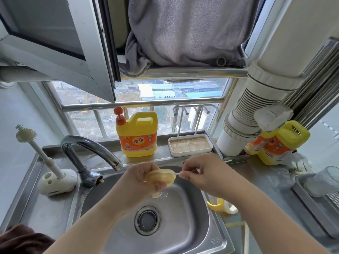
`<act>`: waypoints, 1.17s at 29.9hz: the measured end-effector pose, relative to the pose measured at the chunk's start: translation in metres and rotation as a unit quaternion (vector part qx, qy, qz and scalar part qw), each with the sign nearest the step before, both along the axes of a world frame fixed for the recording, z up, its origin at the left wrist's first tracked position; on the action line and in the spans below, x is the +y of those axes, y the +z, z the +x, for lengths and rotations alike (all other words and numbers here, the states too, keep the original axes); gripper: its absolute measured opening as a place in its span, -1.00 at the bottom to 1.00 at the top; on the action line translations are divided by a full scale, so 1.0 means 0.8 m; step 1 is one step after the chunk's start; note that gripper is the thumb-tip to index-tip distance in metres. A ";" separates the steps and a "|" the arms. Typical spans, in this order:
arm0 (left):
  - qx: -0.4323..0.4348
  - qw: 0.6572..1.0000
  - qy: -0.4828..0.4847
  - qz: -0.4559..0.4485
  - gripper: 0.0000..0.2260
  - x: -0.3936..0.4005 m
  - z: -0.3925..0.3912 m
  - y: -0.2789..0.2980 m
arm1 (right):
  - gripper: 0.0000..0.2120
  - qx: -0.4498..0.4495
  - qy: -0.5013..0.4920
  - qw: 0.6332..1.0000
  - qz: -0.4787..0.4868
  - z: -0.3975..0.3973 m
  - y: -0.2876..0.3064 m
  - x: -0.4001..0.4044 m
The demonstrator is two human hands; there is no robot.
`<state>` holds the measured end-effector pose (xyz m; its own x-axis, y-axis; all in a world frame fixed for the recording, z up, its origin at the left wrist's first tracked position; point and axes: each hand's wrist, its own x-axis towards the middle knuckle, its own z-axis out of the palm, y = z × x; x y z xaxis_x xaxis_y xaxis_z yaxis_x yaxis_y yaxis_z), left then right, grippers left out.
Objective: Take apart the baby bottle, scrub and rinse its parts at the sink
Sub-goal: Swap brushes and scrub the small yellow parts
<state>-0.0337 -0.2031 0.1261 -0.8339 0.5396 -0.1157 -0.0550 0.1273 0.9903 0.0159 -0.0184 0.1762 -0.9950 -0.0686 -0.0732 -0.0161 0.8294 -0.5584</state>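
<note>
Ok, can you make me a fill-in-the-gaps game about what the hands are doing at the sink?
1. Both hands work above the metal ____, whose drain shows below.
2. The left hand holds a yellowish bottle part; the right hand pinches a thin ____ poked into it.
3. The detergent jug has an ____ pump.

Missing words: sink; stick; orange

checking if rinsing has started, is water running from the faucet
No, the faucet spout shows no stream, and both hands hold the yellowish bottle part above the sink.
</note>
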 end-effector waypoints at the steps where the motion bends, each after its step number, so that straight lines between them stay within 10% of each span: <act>1: 0.006 1.000 0.003 0.001 -0.87 0.000 0.000 -0.002 | -0.86 -0.005 -0.005 1.000 -0.005 0.001 0.000 0.001; 35: -0.087 0.995 0.011 0.036 -0.81 -0.012 0.005 -0.007 | -0.89 -0.023 -0.058 0.997 -0.039 0.011 -0.009 0.011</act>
